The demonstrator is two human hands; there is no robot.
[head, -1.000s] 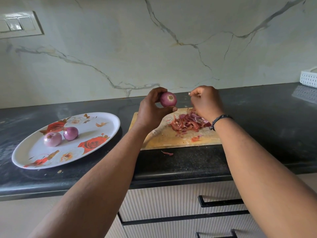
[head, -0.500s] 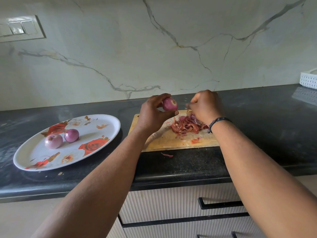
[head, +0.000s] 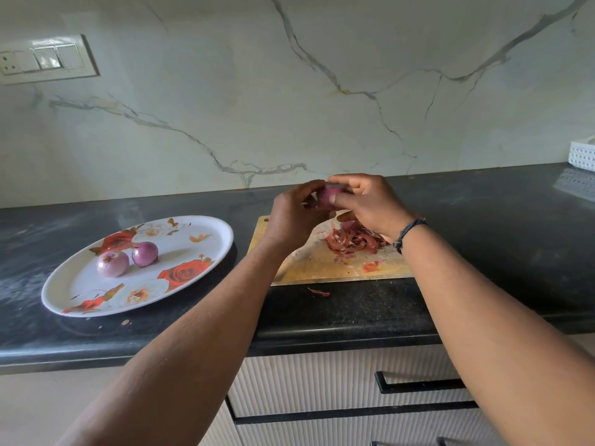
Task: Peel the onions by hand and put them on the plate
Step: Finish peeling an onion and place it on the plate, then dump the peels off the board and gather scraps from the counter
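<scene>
Legible text, labels, brands, numbers, signs: none for you to log. The plate (head: 206, 252) carries a printed rose pattern only, no lettering. The switch panel (head: 45, 61) on the wall shows blank rockers and a socket, unmarked as far as you can see. The white basket (head: 583, 154) at the right edge shows only a perforated wall.

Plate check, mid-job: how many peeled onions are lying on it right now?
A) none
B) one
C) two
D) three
C: two peeled onions lie side by side on the floral plate, while a third onion is off the plate, held between the left hand and the right hand above the cutting board.
</scene>
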